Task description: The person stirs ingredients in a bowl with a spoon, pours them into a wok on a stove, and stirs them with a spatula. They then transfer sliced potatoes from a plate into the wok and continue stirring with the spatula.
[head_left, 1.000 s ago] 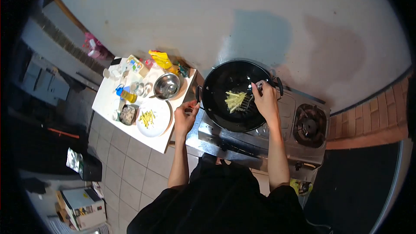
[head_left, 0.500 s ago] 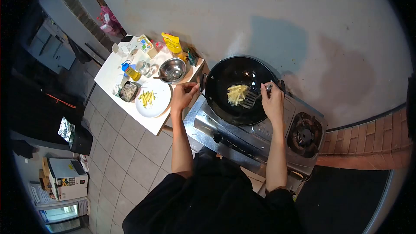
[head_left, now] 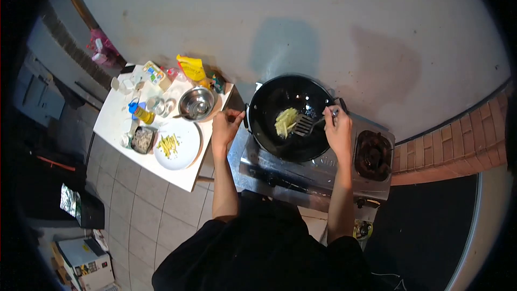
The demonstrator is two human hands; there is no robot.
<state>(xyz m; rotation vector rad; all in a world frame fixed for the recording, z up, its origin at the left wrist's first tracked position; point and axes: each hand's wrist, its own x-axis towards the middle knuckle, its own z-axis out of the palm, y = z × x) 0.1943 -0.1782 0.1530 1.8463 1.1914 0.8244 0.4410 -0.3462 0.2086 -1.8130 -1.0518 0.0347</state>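
A black wok [head_left: 291, 148] stands on the gas stove, with a clump of pale yellow-green strips [head_left: 286, 122] lying in it. My right hand [head_left: 338, 127] is closed around the handle of a slotted spatula [head_left: 305, 125]; its slotted head is inside the wok, against the right side of the strips. At the wok's left rim, my left hand [head_left: 226, 127] has its thumb and fingertips pinched at the loop handle [head_left: 247, 118].
Left of the stove [head_left: 280, 178], a white table [head_left: 110, 124] bears a white plate [head_left: 186, 156] of cut strips, a metal bowl [head_left: 196, 103], an oil bottle [head_left: 143, 114] and a yellow bag [head_left: 191, 67]. A second burner [head_left: 373, 156] is at right.
The view has shifted and turned slightly. In the wok, the strips are bunched more narrowly, with the spatula still beside them. Both hands keep their holds.
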